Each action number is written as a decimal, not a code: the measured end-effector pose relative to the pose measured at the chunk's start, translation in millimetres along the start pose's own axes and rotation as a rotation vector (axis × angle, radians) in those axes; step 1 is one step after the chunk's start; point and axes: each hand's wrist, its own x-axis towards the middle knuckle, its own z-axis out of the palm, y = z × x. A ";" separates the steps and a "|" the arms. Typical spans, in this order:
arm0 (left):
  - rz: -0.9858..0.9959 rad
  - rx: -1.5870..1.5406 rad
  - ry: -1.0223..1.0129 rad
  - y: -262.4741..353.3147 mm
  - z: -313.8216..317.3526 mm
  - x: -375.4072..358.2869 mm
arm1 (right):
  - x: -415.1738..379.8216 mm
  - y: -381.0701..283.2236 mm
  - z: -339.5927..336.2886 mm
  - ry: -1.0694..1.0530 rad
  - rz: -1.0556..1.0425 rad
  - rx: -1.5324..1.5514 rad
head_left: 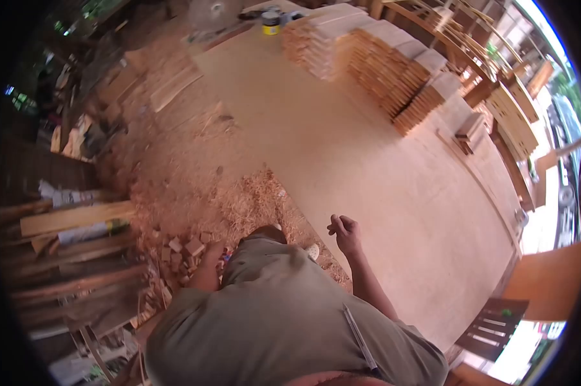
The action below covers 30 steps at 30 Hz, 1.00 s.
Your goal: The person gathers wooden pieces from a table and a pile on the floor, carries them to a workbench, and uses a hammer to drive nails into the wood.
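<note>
My right hand point(344, 231) hangs in front of me over the edge of a large light wooden board point(367, 167). Its fingers are curled in and I see nothing in them. My left forearm point(205, 269) reaches down on the left toward a heap of small wood offcuts point(181, 249) on the sawdust-covered ground. The left hand itself is hidden behind my olive shirt point(271, 309) and the blocks. A pen point(360, 338) is clipped to the shirt.
Tall stacks of cut wooden pieces point(380, 61) stand at the far end of the board, with a yellow can point(271, 22) beside them. Loose planks point(71, 222) lie at the left. Sawdust and shavings point(252, 199) cover the ground. Wooden frames point(515, 116) stand at the right.
</note>
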 end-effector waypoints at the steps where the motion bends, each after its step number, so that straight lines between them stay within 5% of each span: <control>1: -0.026 -0.042 0.036 -10.4 -9.8 -0.3 | 9.3 -13.7 11.8 -0.115 -0.011 -0.019; 3: -0.007 -0.161 0.118 -31.8 -28.9 4.8 | 27.3 -39.1 34.6 -0.230 0.010 -0.273; 5: -0.062 -0.265 0.131 -57.5 -42.6 12.4 | 52.9 -37.4 57.8 -0.266 -0.323 -0.203; 11: -0.131 -0.783 -0.081 -127.0 -51.4 4.8 | 123.3 -69.3 119.2 -0.303 -0.354 -0.309; 13: -0.226 -0.762 -0.050 -130.7 -53.1 2.3 | 154.3 -73.0 137.6 -0.076 -0.435 -0.517; 16: 0.038 -0.696 -0.035 -177.7 -57.2 48.2 | 194.5 -75.1 153.6 0.131 -0.207 -0.745; 19: -0.251 -1.097 -0.077 -147.1 -107.7 54.7 | 220.6 -68.8 158.0 0.261 0.060 -0.877; 21: -0.372 -0.821 0.142 -107.2 -134.7 71.1 | 220.5 -71.4 162.3 0.327 0.140 -0.882; 24: -0.233 -0.595 0.081 -76.5 -186.9 130.3 | 208.2 -75.6 151.9 0.432 0.321 -0.898; 26: -0.299 -0.443 0.227 -10.0 -209.2 176.0 | 203.5 -79.8 149.6 0.472 0.446 -0.883; 28: -0.067 -0.377 0.253 74.2 -215.7 198.7 | 202.3 -72.5 145.1 0.535 0.501 -0.855; 30: 0.351 -0.429 0.473 127.0 -195.1 302.3 | 210.6 -69.5 142.2 0.589 0.554 -0.836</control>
